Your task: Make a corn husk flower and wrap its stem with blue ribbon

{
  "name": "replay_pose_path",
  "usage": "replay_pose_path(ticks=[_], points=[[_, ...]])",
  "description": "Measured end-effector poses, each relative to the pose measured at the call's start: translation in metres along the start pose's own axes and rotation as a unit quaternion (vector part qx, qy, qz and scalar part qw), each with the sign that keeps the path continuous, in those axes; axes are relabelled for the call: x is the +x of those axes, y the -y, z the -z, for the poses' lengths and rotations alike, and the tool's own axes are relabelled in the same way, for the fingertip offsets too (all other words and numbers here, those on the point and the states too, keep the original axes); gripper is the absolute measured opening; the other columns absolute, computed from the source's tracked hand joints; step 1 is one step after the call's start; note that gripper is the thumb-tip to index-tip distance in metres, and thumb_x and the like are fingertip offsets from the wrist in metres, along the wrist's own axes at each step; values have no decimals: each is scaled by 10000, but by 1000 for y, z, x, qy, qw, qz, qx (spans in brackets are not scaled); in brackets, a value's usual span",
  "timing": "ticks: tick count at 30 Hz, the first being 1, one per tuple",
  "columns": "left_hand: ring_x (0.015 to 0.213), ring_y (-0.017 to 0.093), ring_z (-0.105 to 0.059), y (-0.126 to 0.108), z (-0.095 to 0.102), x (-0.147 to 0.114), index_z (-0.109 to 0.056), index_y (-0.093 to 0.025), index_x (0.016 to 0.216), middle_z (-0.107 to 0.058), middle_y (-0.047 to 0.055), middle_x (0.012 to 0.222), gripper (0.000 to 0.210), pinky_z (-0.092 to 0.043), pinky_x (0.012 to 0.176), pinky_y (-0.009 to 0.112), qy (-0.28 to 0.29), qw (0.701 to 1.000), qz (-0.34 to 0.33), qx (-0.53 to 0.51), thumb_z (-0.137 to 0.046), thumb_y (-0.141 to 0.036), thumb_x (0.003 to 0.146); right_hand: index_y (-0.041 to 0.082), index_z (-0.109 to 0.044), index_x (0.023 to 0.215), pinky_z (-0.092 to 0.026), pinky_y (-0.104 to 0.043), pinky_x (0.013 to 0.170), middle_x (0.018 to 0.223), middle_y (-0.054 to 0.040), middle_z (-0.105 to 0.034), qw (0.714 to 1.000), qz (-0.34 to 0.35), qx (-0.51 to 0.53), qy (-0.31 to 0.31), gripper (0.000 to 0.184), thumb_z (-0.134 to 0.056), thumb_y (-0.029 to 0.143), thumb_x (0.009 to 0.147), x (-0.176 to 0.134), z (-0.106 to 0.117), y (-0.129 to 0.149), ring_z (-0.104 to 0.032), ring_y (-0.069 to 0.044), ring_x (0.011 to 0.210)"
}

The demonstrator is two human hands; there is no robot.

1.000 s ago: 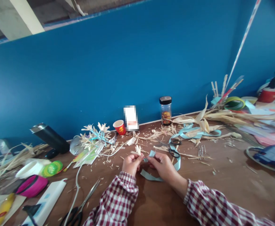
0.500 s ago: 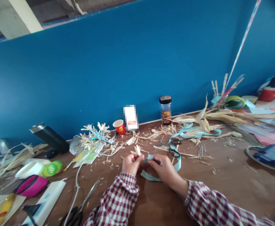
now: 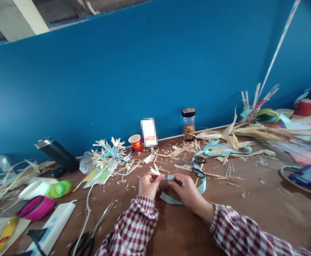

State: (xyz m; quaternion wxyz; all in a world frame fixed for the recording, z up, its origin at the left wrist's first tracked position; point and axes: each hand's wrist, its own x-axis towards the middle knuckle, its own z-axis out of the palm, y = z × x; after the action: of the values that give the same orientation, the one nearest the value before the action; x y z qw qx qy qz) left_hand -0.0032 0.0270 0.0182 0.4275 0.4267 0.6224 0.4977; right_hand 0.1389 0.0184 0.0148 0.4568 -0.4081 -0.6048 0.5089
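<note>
My left hand (image 3: 149, 185) pinches a small corn husk flower (image 3: 154, 169), its pale petals standing above the fingers. Close beside it, my right hand (image 3: 183, 188) is closed on the end of a light blue ribbon (image 3: 171, 199). The fingertips of both hands nearly meet, with a bit of blue at the flower's base between them. From the right hand the ribbon loops over the table and runs back past small black-handled scissors (image 3: 198, 172). Fingers hide where ribbon and flower meet.
Left of my hands lie large scissors (image 3: 98, 224), a white power strip (image 3: 55, 227) and finished husk flowers (image 3: 110, 153). A red paper cup (image 3: 136, 143) and a glass jar (image 3: 188, 124) stand by the blue partition. A blue glue gun (image 3: 308, 177) rests at right.
The husk flower tilts further left in my left hand. Both hands keep their grip and nearly the same place; the whole view has shifted slightly.
</note>
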Motion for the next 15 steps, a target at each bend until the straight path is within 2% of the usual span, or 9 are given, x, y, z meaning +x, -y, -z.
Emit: replay_pose_path(ticks=[3, 9, 12, 15], points=[[304, 50, -384, 0, 0, 0, -607, -124, 623, -567, -27, 436, 238, -282, 314, 173, -7, 1000, -6, 13, -714, -333, 585, 152, -604, 691, -392, -211, 524, 632, -1, -599, 1000, -12, -2, 2, 175, -527, 275, 789, 0, 0, -3, -516, -121, 577], [338, 61, -425, 3, -3, -1, -618, -114, 662, -618, 10, 497, 254, -289, 324, 170, -20, 999, -27, 18, -723, -323, 564, 154, -578, 679, -376, -204, 481, 605, 8, -560, 999, -34, 15, 6, 172, -535, 285, 781, 0, -2, -7, -489, -110, 545], [333, 57, -414, 3, -5, -1, -606, -118, 646, -592, -5, 466, 236, -276, 322, 167, -23, 999, -18, 13, -720, -307, 565, 157, -544, 645, -363, -202, 444, 562, 20, -530, 998, -56, 35, 1, 187, -551, 298, 767, 0, -3, -4, -472, -101, 494], [307, 46, -364, 0, -6, -3, -583, -129, 610, -511, -47, 395, 238, -259, 313, 165, -28, 999, -15, 19, -718, -320, 566, 170, -529, 696, -425, -219, 495, 607, 13, -567, 994, -63, 86, -3, 158, -559, 312, 759, 2, -3, -3, -542, -123, 546]])
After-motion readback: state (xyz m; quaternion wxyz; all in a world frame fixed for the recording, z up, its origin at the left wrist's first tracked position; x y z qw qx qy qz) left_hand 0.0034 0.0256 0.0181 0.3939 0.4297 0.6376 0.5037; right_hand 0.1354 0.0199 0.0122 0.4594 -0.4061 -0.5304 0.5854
